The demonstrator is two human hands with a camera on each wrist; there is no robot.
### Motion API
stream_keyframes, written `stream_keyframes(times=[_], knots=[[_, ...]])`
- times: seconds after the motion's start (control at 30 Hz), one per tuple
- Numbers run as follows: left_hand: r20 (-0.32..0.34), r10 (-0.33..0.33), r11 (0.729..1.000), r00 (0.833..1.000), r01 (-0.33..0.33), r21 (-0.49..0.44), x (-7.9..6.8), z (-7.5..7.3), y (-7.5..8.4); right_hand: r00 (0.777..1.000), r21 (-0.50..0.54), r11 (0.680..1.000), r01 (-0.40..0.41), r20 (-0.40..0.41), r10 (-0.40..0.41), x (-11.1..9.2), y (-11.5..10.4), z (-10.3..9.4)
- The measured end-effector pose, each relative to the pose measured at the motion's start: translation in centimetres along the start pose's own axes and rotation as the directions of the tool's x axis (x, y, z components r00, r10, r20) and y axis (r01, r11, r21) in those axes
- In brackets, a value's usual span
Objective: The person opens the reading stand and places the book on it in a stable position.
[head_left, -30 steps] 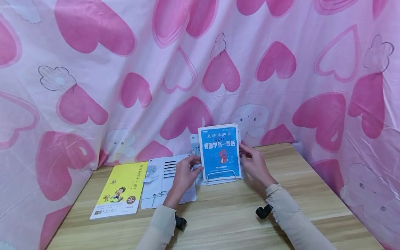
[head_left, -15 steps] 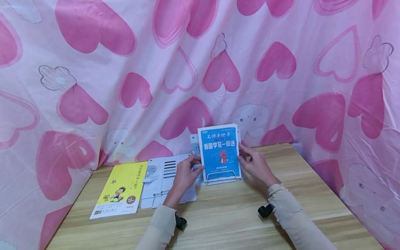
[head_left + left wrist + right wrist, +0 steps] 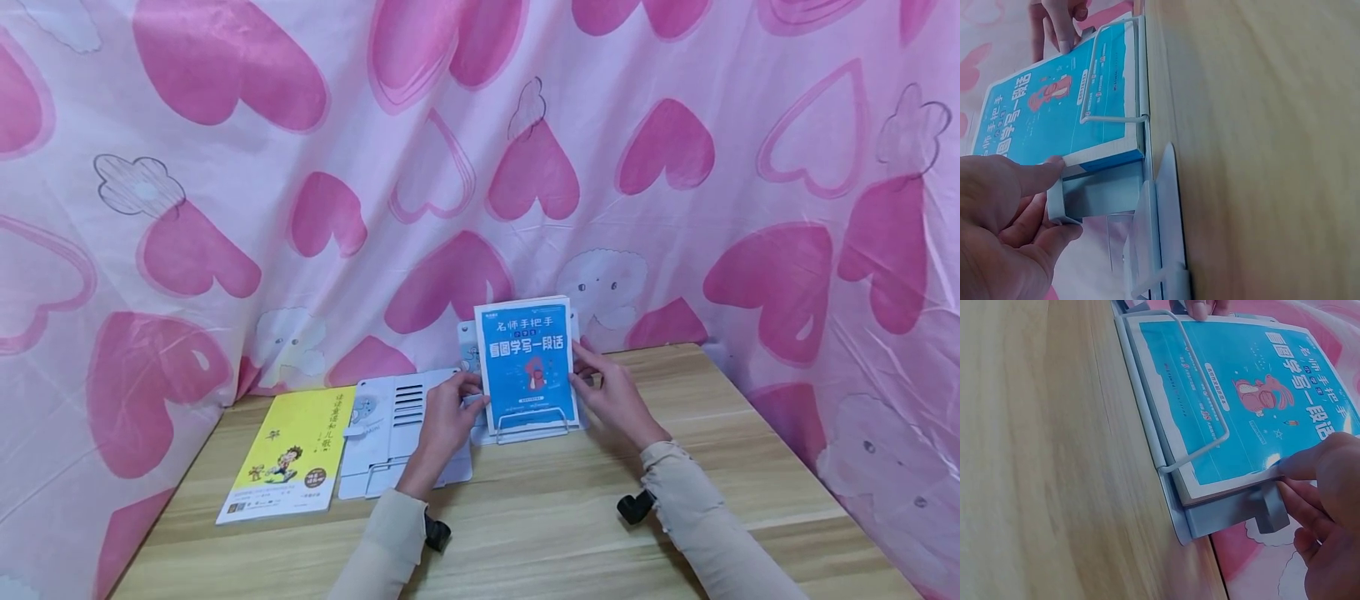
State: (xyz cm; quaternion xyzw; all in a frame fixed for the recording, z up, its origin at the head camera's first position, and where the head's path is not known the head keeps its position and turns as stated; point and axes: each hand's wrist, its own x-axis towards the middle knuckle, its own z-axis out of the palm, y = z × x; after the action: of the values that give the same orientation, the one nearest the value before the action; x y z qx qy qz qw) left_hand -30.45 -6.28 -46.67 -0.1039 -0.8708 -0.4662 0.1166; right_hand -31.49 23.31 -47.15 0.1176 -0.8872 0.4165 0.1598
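Observation:
A blue-covered book [image 3: 528, 367] leans upright on a pale blue-grey book stand [image 3: 1100, 190], its foot behind a wire page holder [image 3: 532, 433]. At the left side, my left hand [image 3: 446, 421] pinches a bent side tab [image 3: 1055, 201] of the stand, one fingertip right at the book's edge. My right hand [image 3: 618, 404] holds the book's right edge, thumb near the cover and fingers behind it, close to the other side tab [image 3: 1272, 509]. Most of the stand's back panel is hidden by the book.
Left of the book, a second stand [image 3: 405, 421] with slots lies flat on the wooden table [image 3: 540, 542]. A yellow book [image 3: 300, 454] lies beside it at the far left. Behind the table hangs a pink heart-patterned curtain [image 3: 360, 167].
My right hand has moved slightly left, its fingers now at the book's right edge. The book's right side has shifted a little left. My left hand keeps its place.

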Motion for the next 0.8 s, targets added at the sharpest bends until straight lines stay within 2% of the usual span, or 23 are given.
stream_keyframes(times=[0.2, 0.43, 0.67, 0.8], knots=[[-0.012, -0.008, 1.000, 1.000, 0.008, 0.013, 0.10, 0.28, 0.17, 1.000, -0.006, 1.000, -0.002, -0.020, 0.002, -0.05, -0.07, -0.04], [-0.019, 0.013, 1.000, 1.000, -0.013, -0.001, 0.11, 0.51, -0.04, 0.999, -0.031, 0.999, -0.012, -0.031, 0.011, -0.02, -0.07, -0.20], [0.000, 0.021, 1.000, 1.000, -0.021, -0.019, 0.08, 0.62, -0.11, 0.996, 0.034, 0.995, -0.093, 0.008, 0.093, -0.07, 0.08, -0.32], [-0.007, 0.045, 0.999, 0.999, -0.045, 0.007, 0.15, 0.86, 0.13, 0.990, 0.039, 0.989, -0.139, 0.012, 0.139, -0.28, 0.09, -0.58]])
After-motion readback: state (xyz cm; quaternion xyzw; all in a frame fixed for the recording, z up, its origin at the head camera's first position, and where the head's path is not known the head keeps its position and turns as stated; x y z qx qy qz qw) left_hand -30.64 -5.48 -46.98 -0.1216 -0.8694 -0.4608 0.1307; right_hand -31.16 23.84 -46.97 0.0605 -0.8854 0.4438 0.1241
